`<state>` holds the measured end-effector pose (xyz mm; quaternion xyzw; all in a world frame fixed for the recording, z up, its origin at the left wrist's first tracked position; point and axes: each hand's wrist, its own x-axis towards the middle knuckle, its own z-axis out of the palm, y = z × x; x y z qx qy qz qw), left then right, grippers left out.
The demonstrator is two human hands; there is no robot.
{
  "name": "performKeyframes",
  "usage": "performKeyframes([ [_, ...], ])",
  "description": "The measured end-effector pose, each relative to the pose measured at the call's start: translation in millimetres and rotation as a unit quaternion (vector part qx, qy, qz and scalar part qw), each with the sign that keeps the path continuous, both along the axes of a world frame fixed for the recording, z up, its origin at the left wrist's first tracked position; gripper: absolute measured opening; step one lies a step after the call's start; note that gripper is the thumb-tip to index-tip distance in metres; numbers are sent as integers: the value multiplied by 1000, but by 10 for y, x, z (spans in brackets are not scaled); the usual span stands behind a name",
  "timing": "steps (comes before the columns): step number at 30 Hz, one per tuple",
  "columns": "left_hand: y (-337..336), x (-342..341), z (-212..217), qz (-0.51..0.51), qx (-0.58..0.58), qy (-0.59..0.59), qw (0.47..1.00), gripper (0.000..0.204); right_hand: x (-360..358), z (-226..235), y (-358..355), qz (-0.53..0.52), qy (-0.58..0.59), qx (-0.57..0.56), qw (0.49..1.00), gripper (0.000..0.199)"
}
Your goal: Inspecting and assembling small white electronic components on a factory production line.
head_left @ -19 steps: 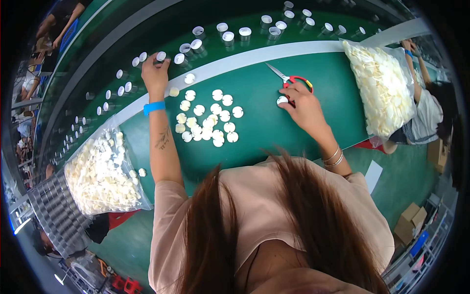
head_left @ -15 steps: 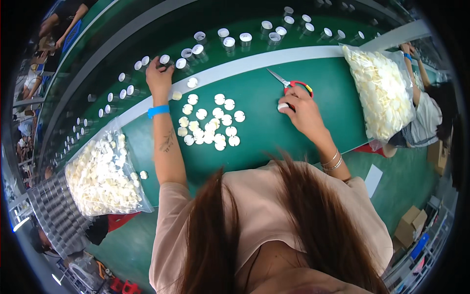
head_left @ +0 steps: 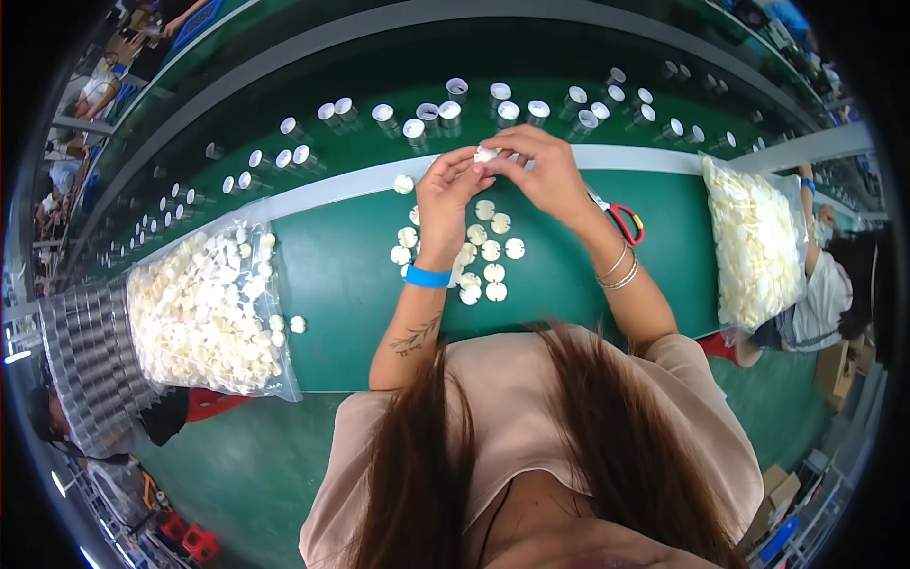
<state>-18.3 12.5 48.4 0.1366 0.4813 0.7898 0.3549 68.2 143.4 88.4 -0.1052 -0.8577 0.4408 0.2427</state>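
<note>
Green tabletop (head_left: pixel 346 237) fills the middle for us, pale rail (head_left: pixel 654 159) along its far edge, green floor (head_left: pixel 265 455) lower left; at upper centre our left hand (head_left: pixel 445 204) and right hand (head_left: pixel 545 173) both pinch one small white piece (head_left: pixel 486 154), fingers drawn in narrow around it; we honestly can't call its long axis or which way it points, since our fingers hide part of it; our right wrist (head_left: pixel 586 218) covers the tip of the red-handled scissors (head_left: pixel 627 223); people (head_left: pixel 100 90) upper left are pretty blurry.
</note>
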Motion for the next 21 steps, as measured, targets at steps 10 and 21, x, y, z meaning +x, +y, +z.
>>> performKeyframes([
  [10, -175, -195, -129, 69, 11, 14, 997, 24, -661, -56, 340, 62, -29, 105, 992, 28],
  [21, -181, -212, -321, 128, -58, 72, 988, 14, -1520, -108, 765, 115, -151, 175, 966, 24],
])
